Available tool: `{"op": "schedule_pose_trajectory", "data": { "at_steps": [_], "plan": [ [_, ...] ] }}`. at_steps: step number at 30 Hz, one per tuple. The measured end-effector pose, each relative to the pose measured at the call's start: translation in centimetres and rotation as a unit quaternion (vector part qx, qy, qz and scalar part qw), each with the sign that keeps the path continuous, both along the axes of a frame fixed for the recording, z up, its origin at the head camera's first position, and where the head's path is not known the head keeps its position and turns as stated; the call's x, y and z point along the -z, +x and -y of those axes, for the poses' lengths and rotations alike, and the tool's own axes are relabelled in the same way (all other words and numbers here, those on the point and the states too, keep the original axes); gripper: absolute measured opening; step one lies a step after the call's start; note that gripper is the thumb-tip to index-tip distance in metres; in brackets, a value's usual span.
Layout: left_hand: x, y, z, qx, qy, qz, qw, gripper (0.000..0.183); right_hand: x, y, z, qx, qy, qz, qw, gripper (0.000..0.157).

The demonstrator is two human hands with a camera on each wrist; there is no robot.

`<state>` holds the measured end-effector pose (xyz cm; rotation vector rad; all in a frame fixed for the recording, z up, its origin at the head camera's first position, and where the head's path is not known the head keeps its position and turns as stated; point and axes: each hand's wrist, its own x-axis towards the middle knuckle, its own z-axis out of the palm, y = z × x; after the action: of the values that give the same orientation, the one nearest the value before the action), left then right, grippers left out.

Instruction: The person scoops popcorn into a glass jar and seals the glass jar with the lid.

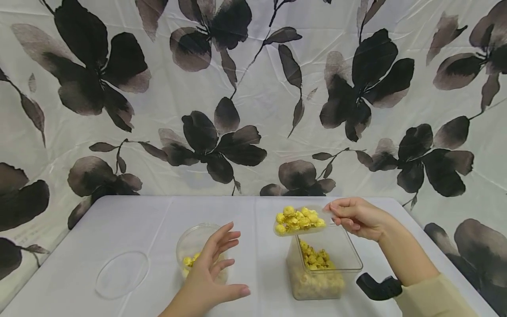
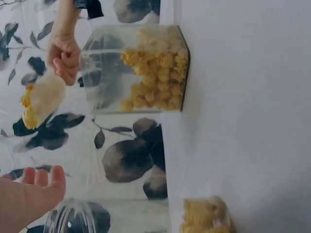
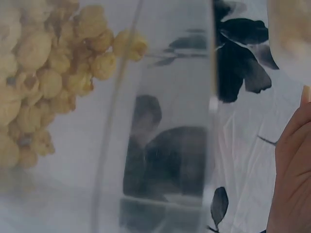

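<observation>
My right hand (image 1: 358, 218) pinches the handle end of a translucent scoop (image 1: 277, 229) heaped with yellow popcorn (image 1: 297, 219). The scoop is raised above the rim of a clear square container (image 1: 295, 281), which is partly filled with more popcorn; in the left wrist view the scoop (image 2: 51, 94) tilts beside the container's mouth. My left hand (image 1: 210, 268) has its fingers spread and holds nothing. Behind it, partly hidden, stands a clear round jar (image 1: 184, 237) with some popcorn inside.
A clear round lid (image 1: 123, 275) lies on the white table (image 1: 158, 215) left of the jar. A black wrist mount (image 1: 378, 287) sits on my right forearm, close to the square container. Behind the table hangs a floral cloth (image 1: 277, 132).
</observation>
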<state>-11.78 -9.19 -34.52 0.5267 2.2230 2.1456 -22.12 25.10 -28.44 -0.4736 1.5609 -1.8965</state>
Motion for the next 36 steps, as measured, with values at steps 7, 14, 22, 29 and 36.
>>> {"op": "schedule_pose_trajectory", "data": {
  "at_steps": [7,14,22,29,36],
  "plan": [
    [0.2,0.2,3.1,0.028,0.037,-0.167,0.9849,0.11,-0.2,-0.2,1.7,0.012,0.017,0.01,1.0,0.013],
    [0.4,-0.4,5.7,-0.012,0.05,-0.223,0.9734,0.111,-0.6,-0.5,3.3,0.017,0.025,0.013,0.999,0.017],
    [1.6,-0.9,7.6,-0.089,0.003,-0.176,0.9804,0.11,-0.5,-1.0,5.4,0.015,0.034,0.02,0.999,0.024],
    [3.1,-1.8,8.6,-0.076,-0.079,-0.12,0.9868,0.114,-0.3,-1.1,7.2,0.012,0.04,0.017,0.999,0.029],
    [3.7,-2.3,8.8,-0.064,-0.136,-0.07,0.9861,0.114,-0.3,-0.9,9.0,0.009,0.042,0.022,0.999,0.032]
  ]
}}
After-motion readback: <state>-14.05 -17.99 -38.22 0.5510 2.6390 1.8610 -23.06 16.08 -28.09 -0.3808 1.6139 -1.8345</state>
